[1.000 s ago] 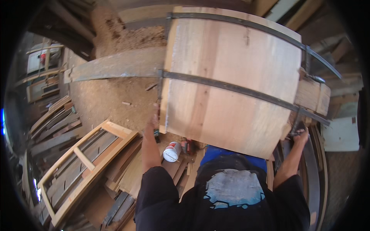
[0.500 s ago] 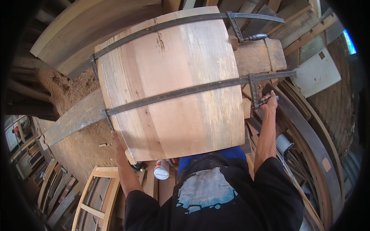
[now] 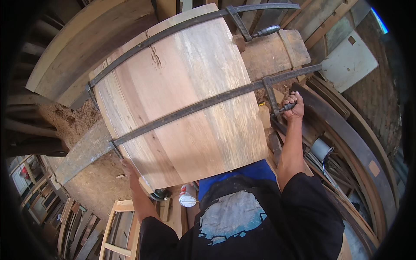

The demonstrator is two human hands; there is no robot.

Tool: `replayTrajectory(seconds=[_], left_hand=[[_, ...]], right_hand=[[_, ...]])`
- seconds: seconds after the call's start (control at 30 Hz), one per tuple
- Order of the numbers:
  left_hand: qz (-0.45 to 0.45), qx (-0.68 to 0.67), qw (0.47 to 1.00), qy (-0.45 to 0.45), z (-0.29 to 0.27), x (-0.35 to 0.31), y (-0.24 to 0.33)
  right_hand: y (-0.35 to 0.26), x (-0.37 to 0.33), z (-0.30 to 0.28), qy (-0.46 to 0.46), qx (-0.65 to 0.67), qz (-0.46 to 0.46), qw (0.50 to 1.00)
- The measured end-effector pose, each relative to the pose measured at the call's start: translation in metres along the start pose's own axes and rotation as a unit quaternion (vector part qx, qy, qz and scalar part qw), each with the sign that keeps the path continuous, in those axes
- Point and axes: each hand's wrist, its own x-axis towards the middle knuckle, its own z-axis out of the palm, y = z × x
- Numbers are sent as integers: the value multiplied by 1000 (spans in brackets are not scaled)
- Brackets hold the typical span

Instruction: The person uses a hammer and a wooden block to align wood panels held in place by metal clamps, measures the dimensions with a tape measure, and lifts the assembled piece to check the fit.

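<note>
A broad panel (image 3: 173,108) of glued light and reddish boards lies before me. Two dark steel bar clamps cross its top: a far bar clamp (image 3: 173,32) and a near bar clamp (image 3: 186,106). My right hand (image 3: 294,105) is closed around the handle of the near clamp, off the panel's right edge. At the panel's left edge, my left hand (image 3: 126,167) sits by the near clamp's fixed jaw (image 3: 115,148); its fingers are mostly hidden. The far clamp's handle (image 3: 266,30) has no hand on it. Whitish glue shows along the panel's left edge.
Under the panel's right side is a thick worn wooden block (image 3: 273,52). A white can (image 3: 188,196) stands below the near edge. Curved boards (image 3: 346,143) are stacked at right, a wooden frame (image 3: 119,225) at lower left, and sawdust (image 3: 71,123) at left.
The panel and clamps appear shifted left and turned slightly counterclockwise in view; the surroundings have shifted too. My right fist on the clamp handle has turned. My left hand stays at the left edge.
</note>
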Motion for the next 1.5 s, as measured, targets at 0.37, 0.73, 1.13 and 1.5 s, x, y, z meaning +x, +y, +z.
replayTrajectory(seconds=[0.37, 0.73, 1.13, 1.5], left_hand=[[-46, -295, 906, -300, -20, -5, -21], [-86, -128, 951, -268, -27, -69, -65], [-62, -152, 956, -242, -41, -92, -40], [-124, -168, 938, -278, -55, -69, -53]], right_hand=[[-3, 21, -33, 212, -217, -50, 952], [26, 5, -46, 263, -192, -53, 944], [23, -18, 14, 62, -43, -97, 992], [13, 2, 30, 96, -102, -49, 989]])
